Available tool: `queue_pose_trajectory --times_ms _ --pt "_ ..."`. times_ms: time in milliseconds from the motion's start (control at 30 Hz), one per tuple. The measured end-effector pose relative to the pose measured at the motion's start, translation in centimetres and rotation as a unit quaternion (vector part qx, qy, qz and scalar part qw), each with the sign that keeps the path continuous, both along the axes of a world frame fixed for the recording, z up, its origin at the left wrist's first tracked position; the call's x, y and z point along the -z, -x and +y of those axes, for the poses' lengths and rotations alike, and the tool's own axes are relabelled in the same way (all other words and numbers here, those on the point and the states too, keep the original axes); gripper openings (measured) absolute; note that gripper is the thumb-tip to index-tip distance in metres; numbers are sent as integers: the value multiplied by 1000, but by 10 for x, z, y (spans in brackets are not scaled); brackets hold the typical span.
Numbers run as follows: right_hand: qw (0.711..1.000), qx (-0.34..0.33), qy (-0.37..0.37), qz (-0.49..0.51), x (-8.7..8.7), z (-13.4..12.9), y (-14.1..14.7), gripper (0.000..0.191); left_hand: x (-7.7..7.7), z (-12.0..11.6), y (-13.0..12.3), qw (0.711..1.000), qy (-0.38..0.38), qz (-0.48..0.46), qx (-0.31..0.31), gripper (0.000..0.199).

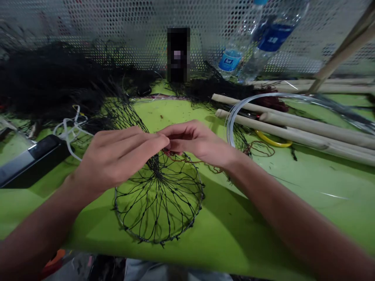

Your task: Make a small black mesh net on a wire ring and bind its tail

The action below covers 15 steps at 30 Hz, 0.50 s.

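A black knotted net (159, 185) is strung on a thin round hoop (197, 171), its strands gathering at the middle and running up under my left hand toward the back left. My left hand (117, 158) is closed over the far side of the hoop, fingers pressed together on the net; its fingertips are partly hidden. Touching them, my right hand (199, 142) pinches with thumb and forefinger. A thin reddish-brown cord (187, 159) comes out at the meeting fingertips and trails beneath my right wrist. The exact pinch point is hidden.
Wooden sticks (307, 134) and a coil of clear line (231, 125) lie right. Two water bottles (230, 62) stand by a perforated panel (131, 23). Dark netting (49, 78) heaps up left, near a white cable (68, 132) and a dark box-shaped device (35, 160). The tabletop (222, 234) is green.
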State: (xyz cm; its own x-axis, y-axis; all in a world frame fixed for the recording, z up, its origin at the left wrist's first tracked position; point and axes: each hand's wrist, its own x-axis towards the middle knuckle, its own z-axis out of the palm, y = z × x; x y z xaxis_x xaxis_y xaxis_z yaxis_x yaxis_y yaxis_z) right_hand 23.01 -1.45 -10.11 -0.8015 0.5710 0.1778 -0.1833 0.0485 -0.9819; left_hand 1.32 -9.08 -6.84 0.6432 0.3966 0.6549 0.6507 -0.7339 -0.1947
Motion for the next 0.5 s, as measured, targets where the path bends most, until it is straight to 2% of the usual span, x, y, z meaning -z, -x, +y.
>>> queue_pose_trajectory --times_ms 67,133,200,267,333,433,500 --pt "1000 4 23 12 2 -1 1 9 1 1 3 1000 0 5 2 16" --pt "999 36 33 4 3 -2 3 9 2 1 5 1000 -1 7 13 18" --pt "995 96 39 3 2 -3 4 11 1 1 6 1000 -3 8 16 19" --pt "984 167 53 24 -1 -3 4 13 0 1 5 1000 2 10 1 17" --pt "974 209 71 51 -7 -2 1 10 -2 2 3 1000 12 15 -21 15" --pt "976 194 85 39 -18 0 -7 3 -3 4 2 998 31 33 -46 16" --pt "982 177 61 6 -26 0 -11 4 -3 6 3 994 63 56 -70 20"
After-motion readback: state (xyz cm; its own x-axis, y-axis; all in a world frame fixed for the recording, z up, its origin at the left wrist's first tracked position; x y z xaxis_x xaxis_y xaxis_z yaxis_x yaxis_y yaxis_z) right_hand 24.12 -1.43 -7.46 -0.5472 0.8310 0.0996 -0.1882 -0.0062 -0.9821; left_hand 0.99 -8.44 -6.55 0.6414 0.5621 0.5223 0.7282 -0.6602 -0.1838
